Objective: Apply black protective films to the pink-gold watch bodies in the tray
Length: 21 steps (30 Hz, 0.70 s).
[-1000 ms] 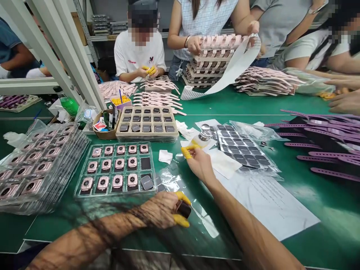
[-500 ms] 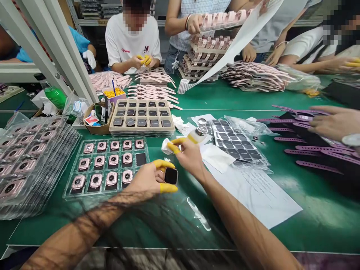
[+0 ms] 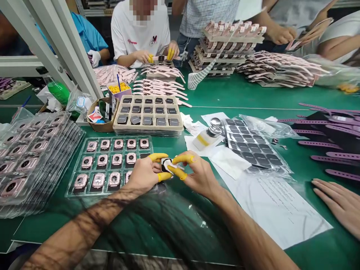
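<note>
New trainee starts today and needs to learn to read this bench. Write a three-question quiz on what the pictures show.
1. True or false: both of the person's hands meet at one small square watch case.
2. Multiple choice: the white dispenser bottle with a round metal pump top stands on A) the clear plastic tray of pink watch cases, B) a white sheet, C) the beige tray of dark square parts.
3. Fill in: the covers on the fingers of the left hand and the right hand are coloured ____.

Key: 1 true; 2 B; 3 yellow.
</note>
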### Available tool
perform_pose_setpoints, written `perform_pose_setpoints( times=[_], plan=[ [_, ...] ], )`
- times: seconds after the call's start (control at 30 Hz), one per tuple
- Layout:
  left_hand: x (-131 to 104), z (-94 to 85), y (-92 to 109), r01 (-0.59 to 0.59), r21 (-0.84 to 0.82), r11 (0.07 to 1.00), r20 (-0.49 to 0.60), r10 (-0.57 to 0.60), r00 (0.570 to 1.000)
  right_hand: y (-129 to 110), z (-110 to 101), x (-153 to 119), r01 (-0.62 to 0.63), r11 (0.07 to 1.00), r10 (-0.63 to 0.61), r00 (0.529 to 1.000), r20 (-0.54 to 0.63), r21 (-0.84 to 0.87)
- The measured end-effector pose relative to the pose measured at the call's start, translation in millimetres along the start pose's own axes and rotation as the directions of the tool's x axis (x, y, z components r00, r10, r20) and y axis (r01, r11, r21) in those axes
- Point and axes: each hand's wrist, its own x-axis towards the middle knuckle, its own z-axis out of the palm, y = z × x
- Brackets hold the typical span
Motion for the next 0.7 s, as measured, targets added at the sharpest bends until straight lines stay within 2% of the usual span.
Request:
perform_pose_setpoints(
  times=[0.1,0.23,0.37,0.5,0.6,0.63,0.7],
  plan=[
    [1,1.0,1,-0.011,-0.051,0.999,0.005,0.012,1.000,4,-1,2,0.083,0.996,-0.082,0.996,0.024,-0.040],
    [1,4.1,2,0.046,-0.055,0.997,-0.059,-0.049,0.997,7,-2,1,0.037,0.982,-0.038,0.999,-0.005,-0.185],
    [2,4.8,1,0.012,-0.077,0.997,-0.038,-0.015,0.999,6,-2,0,0.091,0.980,-0.093,0.996,-0.004,-0.176],
    [8,1.8,-2,0.002,-0.034,0.999,-0.073,-0.005,0.997,2,3,0,-0.057,0.958,0.015,0.989,-0.148,-0.282],
    [9,-0.9,-4,-0.018,-0.030,0.999,-0.040,0.017,0.999,3,7,-2,-0.030,0.980,0.005,0.992,-0.123,-0.198],
    [9,-1.9,-3,-0.032,-0.033,0.999,-0.037,0.031,0.999,6,7,-3,-0.050,0.978,0.029,0.994,-0.108,-0.200],
    [9,-4.8,-1,-0.058,-0.031,0.998,-0.059,0.057,0.997,16,2,-5,-0.172,0.938,0.145,0.983,-0.110,-0.302]
  ],
)
